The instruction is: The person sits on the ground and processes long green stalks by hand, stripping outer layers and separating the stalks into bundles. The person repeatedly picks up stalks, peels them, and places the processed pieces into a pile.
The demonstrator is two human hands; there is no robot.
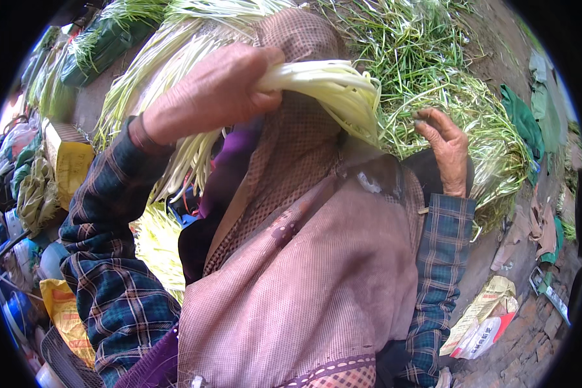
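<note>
My left hand (218,92) grips a bunch of pale yellow-green leafy stalks (334,87) by one end, above my lap, which a pinkish-brown checked cloth (296,252) covers. The loose ends of the bunch point right. My right hand (444,145) is raised on the right, fingers curled and apart, with nothing seen between them. Behind it lies a large heap of loose green and straw-coloured leaves (494,160). Long pale stalks (174,63) lie in a layer beyond my left forearm, and more yellow-green stalks (160,242) lie under that arm.
At the far left stand a yellow box (72,160), bags and a dark mesh basket (68,349). A green-wrapped bundle (102,48) lies at the upper left. On the ground at right are green cloth pieces (521,116), a printed sack (485,320) and a metal-framed object (553,296).
</note>
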